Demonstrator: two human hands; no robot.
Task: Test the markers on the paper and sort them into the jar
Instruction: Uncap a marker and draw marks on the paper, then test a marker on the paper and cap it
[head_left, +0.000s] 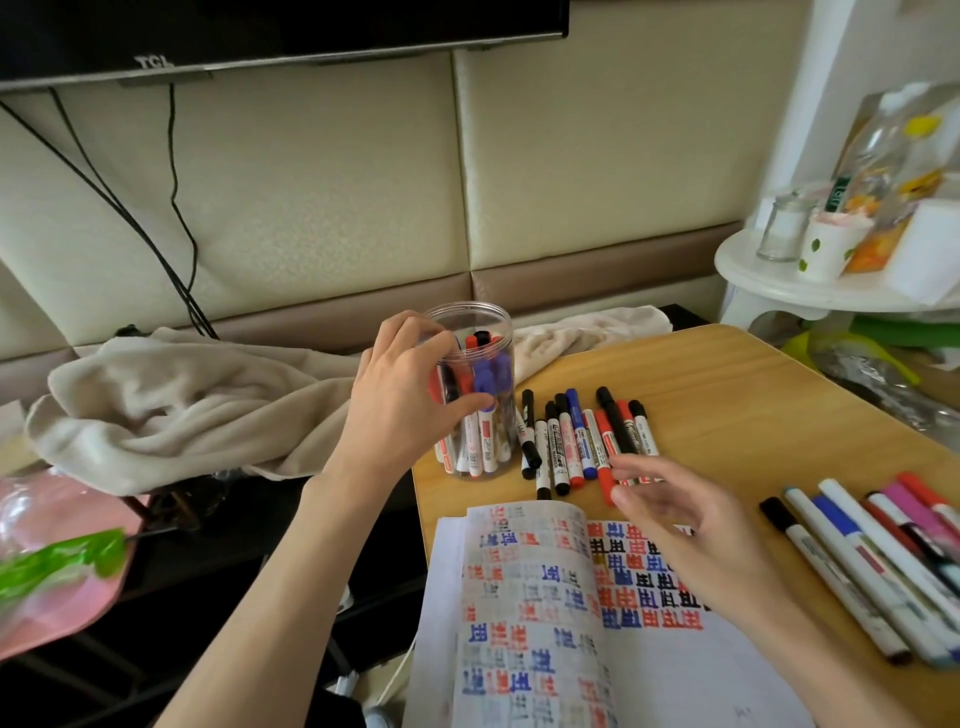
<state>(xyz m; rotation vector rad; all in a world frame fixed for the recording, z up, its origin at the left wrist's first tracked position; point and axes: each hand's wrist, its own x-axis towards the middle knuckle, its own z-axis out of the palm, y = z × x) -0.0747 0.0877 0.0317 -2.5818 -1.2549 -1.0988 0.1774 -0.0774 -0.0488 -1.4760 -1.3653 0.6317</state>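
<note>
A light wooden table (737, 379) fills the right half of the view. To its left a rumpled beige fleece blanket (176, 410) lies over a dark surface, with a cream padded wall panel (311, 197) behind.

An open white paper notebook (540, 613) lies at the near edge of the table. Both pages are covered with rows of red, blue and black test marks.

A clear round plastic jar (500, 325) stands upright, without a lid, at the table's left edge, just beyond the notebook's top corner. It holds a bundle of white-barrelled markers with red, blue and black caps (484, 452), standing cap up.

The left hand (405, 400) grips the jar from its left side. The fingers wrap round the wall and the thumb lies across the front.

The right hand (675, 519) hovers over the notebook's top edge, palm turned left. Its fingers are loosely spread and hold nothing. The fingertips are blurred and lie over the near ends of a row of loose capped markers (576, 441), which sits just right of the jar. Whether they touch one cannot be told.

A second heap of longer, slimmer pens with black, blue, red and pink caps (878, 566) lies at the table's right edge, well apart from the jar.
</note>
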